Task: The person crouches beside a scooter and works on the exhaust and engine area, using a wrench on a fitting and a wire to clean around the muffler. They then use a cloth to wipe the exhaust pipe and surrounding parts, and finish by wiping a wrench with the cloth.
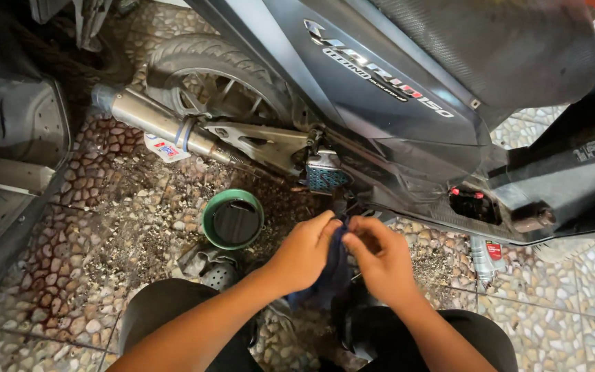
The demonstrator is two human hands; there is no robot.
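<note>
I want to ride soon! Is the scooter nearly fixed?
Partly, it seems. A green bowl already holds dark liquid, so draining looks done. Now the left hand and right hand pinch a dark blue cloth under the scooter. A grey bottle lies waiting nearby.

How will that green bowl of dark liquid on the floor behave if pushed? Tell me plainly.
The green bowl looks wide and low, so it would probably slide rather than tip. The pebbled floor is uneven, so it may catch and jolt. The dark liquid stands near the rim, so it would likely slop over.
</note>
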